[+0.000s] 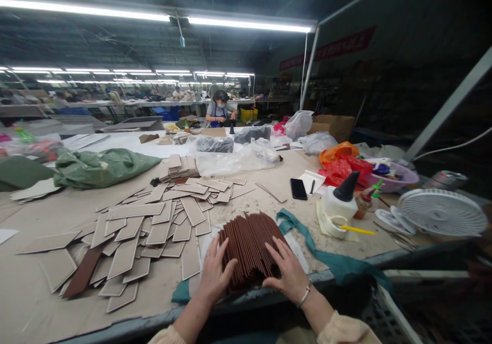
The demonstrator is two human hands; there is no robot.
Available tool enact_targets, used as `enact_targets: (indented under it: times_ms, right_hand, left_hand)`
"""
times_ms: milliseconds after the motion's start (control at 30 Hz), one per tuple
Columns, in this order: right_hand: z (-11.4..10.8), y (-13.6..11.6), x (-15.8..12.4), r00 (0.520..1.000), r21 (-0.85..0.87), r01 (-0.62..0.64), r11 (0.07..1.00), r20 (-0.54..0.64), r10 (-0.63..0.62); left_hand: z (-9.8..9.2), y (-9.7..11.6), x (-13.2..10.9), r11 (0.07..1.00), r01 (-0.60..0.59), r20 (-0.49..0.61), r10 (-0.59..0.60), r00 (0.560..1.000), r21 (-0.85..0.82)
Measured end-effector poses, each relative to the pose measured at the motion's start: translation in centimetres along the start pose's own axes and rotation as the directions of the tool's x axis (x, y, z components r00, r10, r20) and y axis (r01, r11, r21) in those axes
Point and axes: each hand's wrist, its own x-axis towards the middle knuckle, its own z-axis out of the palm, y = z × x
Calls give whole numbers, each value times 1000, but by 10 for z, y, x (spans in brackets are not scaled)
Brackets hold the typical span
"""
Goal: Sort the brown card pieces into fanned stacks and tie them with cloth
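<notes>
Head: brown stack (249, 244) against left grip (213, 273)

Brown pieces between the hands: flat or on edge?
On edge: the brown pieces show thin edges upward, packed in a row between left hand and right hand.

On the surface (23, 287), strips (249, 246) sit near the front edge, panels (157, 235) left, phone (299, 189) and bottle (338, 204) farther back, right.
</notes>
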Motion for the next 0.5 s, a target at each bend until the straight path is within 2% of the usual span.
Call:
enact_targets:
  times_ms: [67,133,267,367,500]
  right_hand:
    - [3,2,-7,998,7,-33,999,-56,33]
    - [6,4,-14,990,14,-96,995,-103,97]
    - [9,6,-22,974,68,-178,982,-132,186]
    - [12,3,-22,972,85,-187,979,-125,197]
    - [19,1,-16,970,70,-193,979,-135,201]
  left_hand:
    - [-7,8,36,998,58,-20,-58,998,-31]
    - [-7,19,79,994,96,62,-93,994,-52]
    - [16,34,149,998,61,182,-54,982,-28]
    - [41,37,173,998,60,244,-54,968,-19]
    - [60,33,178,997,69,309,-77,948,39]
